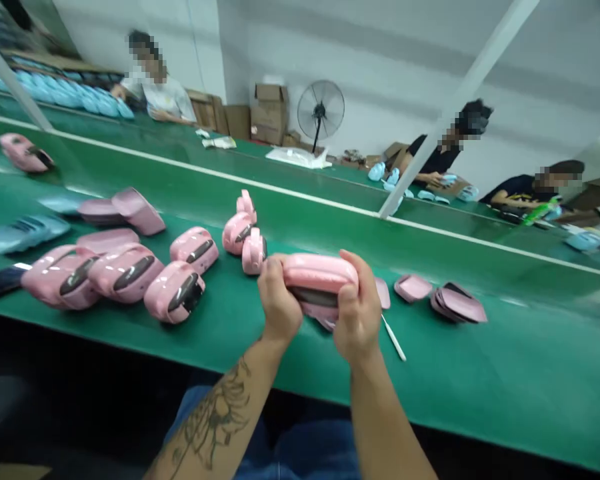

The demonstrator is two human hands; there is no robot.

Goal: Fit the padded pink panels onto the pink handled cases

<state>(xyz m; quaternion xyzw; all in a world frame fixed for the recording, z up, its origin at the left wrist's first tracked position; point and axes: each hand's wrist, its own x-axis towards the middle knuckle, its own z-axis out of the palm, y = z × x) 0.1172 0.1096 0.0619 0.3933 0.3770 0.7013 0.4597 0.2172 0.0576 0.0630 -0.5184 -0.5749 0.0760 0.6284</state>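
Observation:
My left hand [279, 293] and my right hand [353, 307] grip both ends of a glossy pink plastic case [320, 272], with a dark slot showing along its front. A thin pink part [320, 316] sticks out below the case, partly hidden by my fingers. A white plastic stick [394, 338] lies on the green belt [480, 353] just right of my right hand. Further right are a flat pink lid [413, 288] and a stack of pink lids [457, 303]. Several finished pink cases [125, 272] sit left of my left hand.
A white rail [280, 190] runs along the far side of this belt. Beyond it, co-workers [157, 87] sit at a second green belt [330, 177] with pale blue pieces. Cardboard boxes [269, 113] and a standing fan [321, 110] stand by the wall. A white post [457, 110] slants across the view.

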